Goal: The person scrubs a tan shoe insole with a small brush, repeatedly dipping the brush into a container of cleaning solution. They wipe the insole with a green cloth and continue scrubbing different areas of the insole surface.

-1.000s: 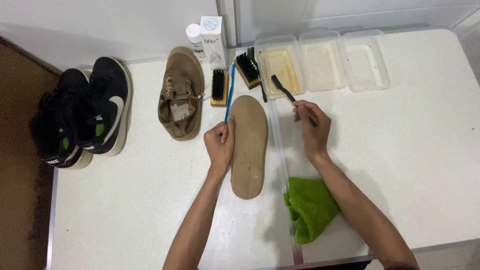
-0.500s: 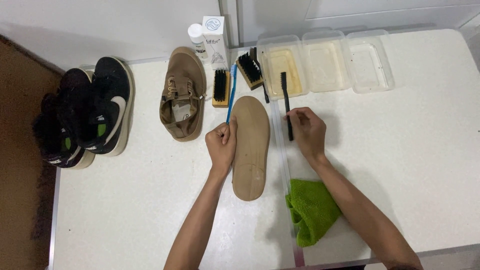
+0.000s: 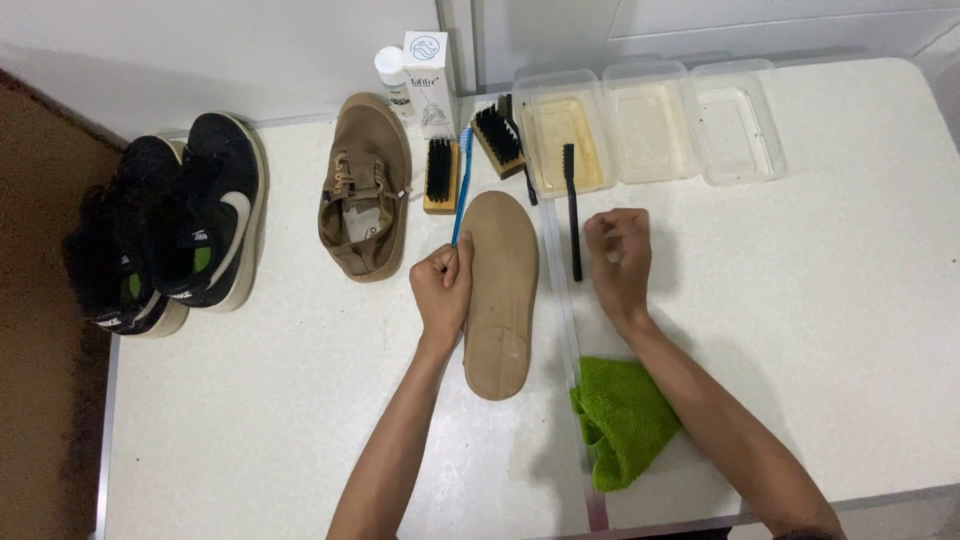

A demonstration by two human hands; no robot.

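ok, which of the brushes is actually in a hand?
The blue-handled toothbrush, pinched in the left hand. The black slim brush and two wooden block brushes lie free on the table.

The desk lies open right of the right hand, out to its far edge, and bare too in the near left, below the black sneakers. The back is crowded: a brown shoe, a wooden brush, a second brush, three clear trays, a bottle and a box. A black toothbrush lies in the narrow lane between the insole and the right hand. The green cloth blocks the near edge beside the right forearm. The left hand touches the insole's left rim, its blue toothbrush slanting up toward the wooden brush.
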